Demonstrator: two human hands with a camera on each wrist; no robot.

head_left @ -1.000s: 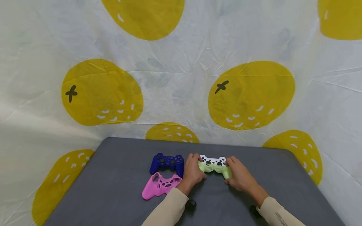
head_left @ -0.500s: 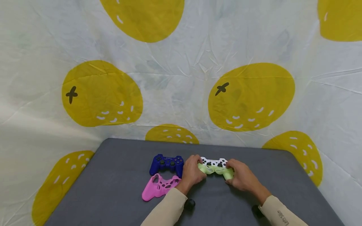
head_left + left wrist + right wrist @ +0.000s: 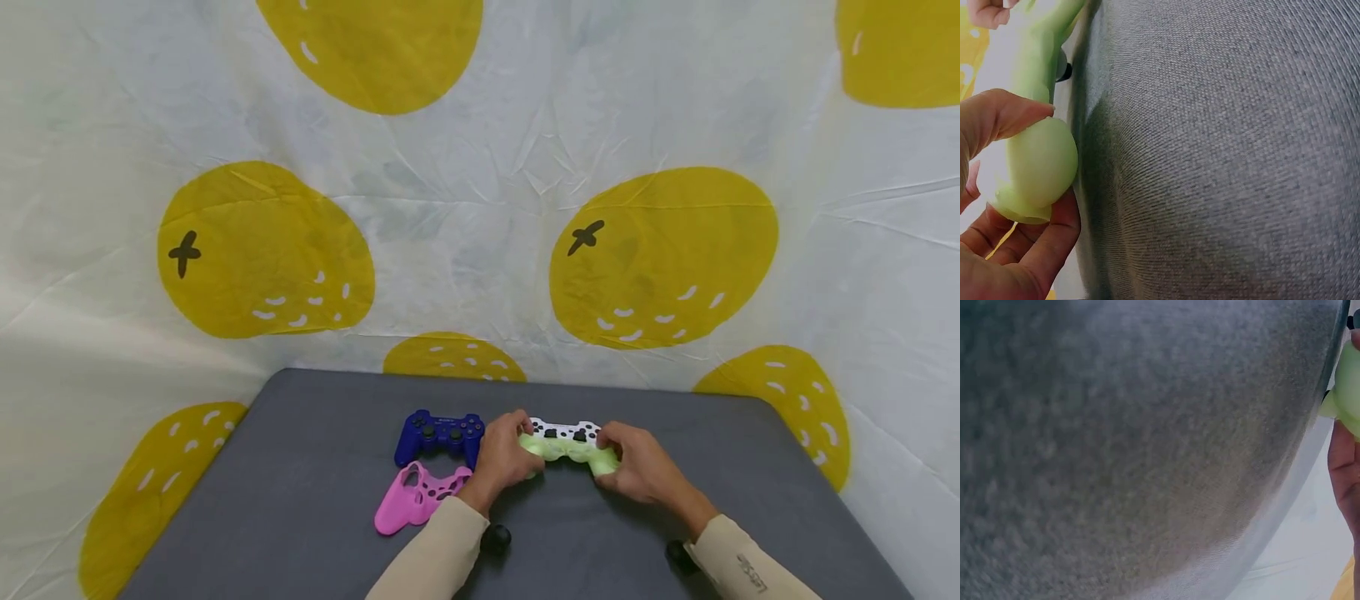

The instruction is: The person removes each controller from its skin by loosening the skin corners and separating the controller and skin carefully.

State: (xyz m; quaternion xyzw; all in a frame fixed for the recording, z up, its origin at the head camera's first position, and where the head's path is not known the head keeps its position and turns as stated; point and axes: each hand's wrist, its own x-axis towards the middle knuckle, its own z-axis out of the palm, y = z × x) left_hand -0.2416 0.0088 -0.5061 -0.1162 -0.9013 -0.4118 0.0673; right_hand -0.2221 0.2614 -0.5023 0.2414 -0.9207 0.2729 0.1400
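Note:
A white game controller sits partly inside a light green silicone cover, its upper face with buttons and black sticks showing. My left hand grips the cover's left handle, thumb on the near side and fingers beneath, as the left wrist view shows on the green sleeve. The right handle is held by my right hand, its fingertips at the controller's top corner. At the right wrist view's edge, a piece of the green cover shows with my right fingers below it.
Left of my hands, a dark blue game controller lies on the grey table. Just nearer lies a pink silicone controller cover, partly behind my left forearm. A white cloth with yellow fruit prints hangs behind the table.
The green cover's right handle has shifted slightly outward with my right hand. My left hand has edged a little left, overlapping more of the blue controller and pink cover.

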